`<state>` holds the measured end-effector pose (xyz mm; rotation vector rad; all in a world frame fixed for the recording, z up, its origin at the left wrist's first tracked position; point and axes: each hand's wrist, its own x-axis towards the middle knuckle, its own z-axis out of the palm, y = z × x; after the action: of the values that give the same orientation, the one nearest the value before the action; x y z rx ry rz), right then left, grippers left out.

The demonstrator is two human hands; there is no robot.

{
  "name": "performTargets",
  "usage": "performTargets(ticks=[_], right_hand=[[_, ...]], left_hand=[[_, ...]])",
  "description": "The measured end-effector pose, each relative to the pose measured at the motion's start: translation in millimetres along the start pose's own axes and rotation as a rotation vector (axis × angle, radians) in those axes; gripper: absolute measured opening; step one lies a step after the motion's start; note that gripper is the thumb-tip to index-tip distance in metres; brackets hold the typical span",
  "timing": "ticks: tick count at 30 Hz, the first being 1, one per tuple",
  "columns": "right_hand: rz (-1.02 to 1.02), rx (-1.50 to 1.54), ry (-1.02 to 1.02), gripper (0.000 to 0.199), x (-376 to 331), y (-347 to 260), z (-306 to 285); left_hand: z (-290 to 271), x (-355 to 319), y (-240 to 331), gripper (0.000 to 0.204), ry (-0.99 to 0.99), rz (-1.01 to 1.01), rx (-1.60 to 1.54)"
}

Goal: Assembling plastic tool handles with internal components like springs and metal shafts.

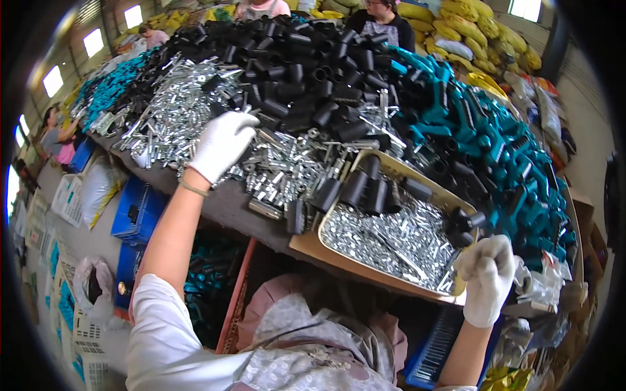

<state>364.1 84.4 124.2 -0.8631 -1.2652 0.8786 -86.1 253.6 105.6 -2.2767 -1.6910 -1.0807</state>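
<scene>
My left hand (225, 144), in a white glove, reaches over the heap of silvery metal pins and sockets (287, 163). Its fingers are drawn together at the heap's edge, beside black plastic sleeves (280, 91); whatever they pinch is too small to make out. My right hand (488, 277), also gloved, is closed just beyond the right corner of a shallow tray (324, 229). What it may hold is hidden by its curled fingers. Small metal pieces (385, 238) fill the tray, with several black sleeves (372, 189) lying on top along its far side.
Teal tool-shaped parts (508, 156) are piled along the table's right side. Another heap of metal pins (179, 107) lies at the left. Blue crates (138, 212) stand on the floor at left. Other people (381, 23) are across the table, with yellow sacks (463, 26) stacked behind.
</scene>
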Motion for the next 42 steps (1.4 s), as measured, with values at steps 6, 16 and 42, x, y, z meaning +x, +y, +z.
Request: performTargets(ticks=[6,16,42], right_hand=[[-0.114,-0.655,-0.314,0.012,71,30,58],[-0.518,-1.97,-0.426,0.01,181,100,162],[0.42,-0.051,-0.039,0.019,-45,56,81]], left_hand=[[38,17,-14,0.026,-0.282,0.341,0.301],[53,65,-11,0.018,-0.489,0.584,0.547],[40,-175,101,0.027,-0.146,-0.76,-1.702]])
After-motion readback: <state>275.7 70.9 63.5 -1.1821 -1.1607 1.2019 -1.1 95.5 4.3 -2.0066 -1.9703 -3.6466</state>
